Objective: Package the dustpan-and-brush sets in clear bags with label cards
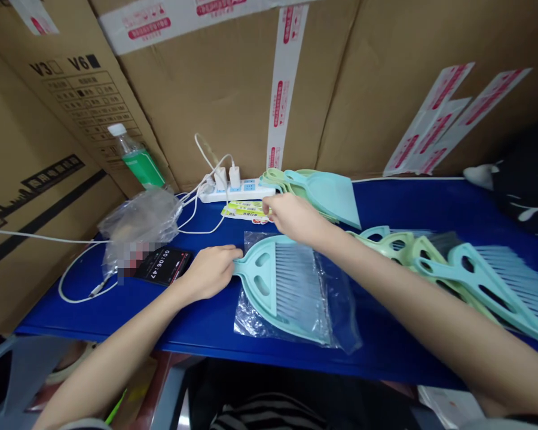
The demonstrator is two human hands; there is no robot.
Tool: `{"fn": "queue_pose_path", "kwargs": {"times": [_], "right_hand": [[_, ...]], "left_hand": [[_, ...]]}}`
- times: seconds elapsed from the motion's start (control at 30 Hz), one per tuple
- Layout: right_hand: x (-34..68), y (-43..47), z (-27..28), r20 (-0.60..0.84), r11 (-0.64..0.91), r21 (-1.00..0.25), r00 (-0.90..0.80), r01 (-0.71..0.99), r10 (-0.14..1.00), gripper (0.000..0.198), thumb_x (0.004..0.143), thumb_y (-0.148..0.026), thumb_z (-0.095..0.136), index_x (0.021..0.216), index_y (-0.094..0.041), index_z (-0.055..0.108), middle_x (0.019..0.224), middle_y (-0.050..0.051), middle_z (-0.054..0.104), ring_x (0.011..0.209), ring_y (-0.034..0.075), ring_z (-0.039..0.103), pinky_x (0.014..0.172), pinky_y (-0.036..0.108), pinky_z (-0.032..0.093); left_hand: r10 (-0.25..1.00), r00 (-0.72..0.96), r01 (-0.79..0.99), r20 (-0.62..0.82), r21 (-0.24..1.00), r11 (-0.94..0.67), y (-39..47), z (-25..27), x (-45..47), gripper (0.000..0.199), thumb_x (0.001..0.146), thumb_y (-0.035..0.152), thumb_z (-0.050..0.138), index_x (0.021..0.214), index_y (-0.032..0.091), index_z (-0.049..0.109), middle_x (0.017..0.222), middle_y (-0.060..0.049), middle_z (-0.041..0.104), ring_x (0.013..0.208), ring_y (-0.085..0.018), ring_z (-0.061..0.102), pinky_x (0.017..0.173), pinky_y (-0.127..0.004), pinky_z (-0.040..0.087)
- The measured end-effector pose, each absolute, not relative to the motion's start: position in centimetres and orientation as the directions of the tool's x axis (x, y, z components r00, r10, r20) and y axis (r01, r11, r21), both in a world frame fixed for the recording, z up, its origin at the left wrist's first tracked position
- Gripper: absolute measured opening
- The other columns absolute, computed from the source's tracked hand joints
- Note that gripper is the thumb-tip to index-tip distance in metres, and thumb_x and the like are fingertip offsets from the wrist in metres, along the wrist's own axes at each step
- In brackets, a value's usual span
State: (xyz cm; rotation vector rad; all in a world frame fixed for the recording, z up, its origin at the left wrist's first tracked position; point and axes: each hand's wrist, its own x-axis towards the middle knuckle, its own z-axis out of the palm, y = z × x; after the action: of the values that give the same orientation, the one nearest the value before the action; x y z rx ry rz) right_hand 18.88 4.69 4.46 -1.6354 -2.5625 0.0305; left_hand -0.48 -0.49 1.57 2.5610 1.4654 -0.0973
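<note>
A turquoise dustpan point(255, 298) with a matching hand brush point(291, 283) laid in it is partly inside a clear plastic bag point(343, 322). My left hand point(213, 269) is closed around the handle end at the bag's open side. Farther back, my right hand point(291, 218) has its fingers pinched at the right end of several yellow-green label cards point(244, 210). The fingertips cover that end of the cards. Just behind this hand lie stacked dustpans point(334, 194) in turquoise and pale green.
Turquoise and green brushes point(479, 280) are piled at the right, partly behind my right forearm. A white power strip point(246, 190) with cables runs along the cardboard wall point(233, 89). At the left are a phone point(164, 266), a crumpled plastic bag point(138, 218) and a bottle point(141, 164).
</note>
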Motion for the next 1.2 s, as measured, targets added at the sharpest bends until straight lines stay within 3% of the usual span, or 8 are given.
{"fn": "queue_pose_path", "kwargs": {"times": [0.2,0.3,0.4,0.53,0.83,1.03,1.13,1.2], "right_hand": [[23.4,-0.8,3.8,-0.111,0.303,-0.068,-0.309,0.951,0.945,0.020,0.094,-0.018,0.037,0.088,-0.017,0.056,0.069,0.009,0.064,0.064,0.023,0.063,0.053,0.031,0.032],[25.6,-1.4,2.6,-0.075,0.280,-0.361,-0.327,0.890,0.942,0.008,0.092,-0.020,0.041,0.085,-0.022,0.045,0.062,0.001,0.059,0.058,0.019,0.057,0.056,0.030,0.037],[27.0,-1.4,1.5,-0.029,0.231,-0.695,-0.348,0.681,0.937,0.004,0.091,-0.027,0.041,0.091,-0.023,0.039,0.064,-0.003,0.058,0.050,0.014,0.052,0.053,0.029,0.041],[27.2,-1.2,0.7,-0.048,0.102,-0.920,-0.368,0.379,0.929,0.026,0.091,-0.041,0.046,0.106,-0.022,0.039,0.063,-0.006,0.056,0.047,0.012,0.051,0.045,0.026,0.042],[25.9,-1.0,-0.7,-0.129,-0.132,-0.991,-0.403,0.020,0.906,0.060,0.075,-0.046,0.072,0.125,-0.021,0.051,0.096,0.006,0.072,0.077,0.018,0.068,0.067,0.033,0.058],[26.1,-0.7,-1.6,-0.119,-0.155,-0.985,-0.337,-0.081,0.934,0.096,0.077,-0.038,0.073,0.153,-0.022,0.016,0.104,0.009,0.073,0.083,0.021,0.071,0.070,0.036,0.059],[26.2,-0.6,-1.7,-0.121,-0.164,-0.979,-0.305,-0.118,0.944,0.105,0.077,-0.038,0.074,0.155,-0.023,0.006,0.114,0.011,0.071,0.091,0.022,0.070,0.073,0.036,0.059],[26.3,-0.4,-1.6,-0.137,-0.180,-0.974,-0.281,-0.134,0.950,0.108,0.073,-0.040,0.077,0.155,-0.021,0.009,0.120,0.013,0.069,0.095,0.023,0.070,0.074,0.036,0.060]], "left_hand": [[0.872,0.473,0.871,-0.127,0.219,-0.440,-0.4,1.4,-0.1,0.038,0.096,0.037,0.025,0.068,0.021,0.045,0.069,-0.002,0.061,0.068,-0.020,0.059,0.067,-0.030,0.041],[0.888,0.450,0.873,-0.092,0.255,-0.416,-0.1,1.3,-0.1,0.039,0.095,0.040,0.025,0.065,0.022,0.042,0.065,-0.001,0.058,0.064,-0.018,0.056,0.063,-0.028,0.037],[0.910,0.415,0.868,-0.008,0.304,-0.393,0.2,1.6,-0.3,0.039,0.093,0.042,0.025,0.062,0.022,0.036,0.060,0.001,0.052,0.058,-0.017,0.051,0.059,-0.028,0.034],[0.914,0.389,0.849,0.111,0.343,-0.403,0.2,2.1,-0.4,0.039,0.091,0.045,0.025,0.060,0.022,0.032,0.056,0.002,0.044,0.054,-0.015,0.045,0.058,-0.027,0.032],[0.901,0.406,0.840,0.149,0.327,-0.433,-0.1,1.8,-0.2,0.040,0.093,0.044,0.025,0.061,0.022,0.033,0.056,0.002,0.046,0.055,-0.015,0.047,0.058,-0.027,0.035],[0.860,0.430,0.821,0.276,0.277,-0.499,-0.1,1.1,-0.7,0.035,0.097,0.042,0.026,0.095,0.019,0.053,0.084,-0.005,0.063,0.077,-0.021,0.061,0.071,-0.034,0.048],[0.693,0.549,0.721,0.466,0.156,-0.676,-0.4,0.9,-0.7,0.052,0.098,0.056,0.027,0.115,0.014,0.053,0.111,-0.015,0.061,0.105,-0.027,0.059,0.088,-0.043,0.049],[0.509,0.705,0.558,0.494,0.056,-0.828,-0.7,0.8,-0.5,0.065,0.093,0.067,0.033,0.125,0.014,0.050,0.122,-0.019,0.058,0.117,-0.030,0.054,0.097,-0.048,0.047]]}}
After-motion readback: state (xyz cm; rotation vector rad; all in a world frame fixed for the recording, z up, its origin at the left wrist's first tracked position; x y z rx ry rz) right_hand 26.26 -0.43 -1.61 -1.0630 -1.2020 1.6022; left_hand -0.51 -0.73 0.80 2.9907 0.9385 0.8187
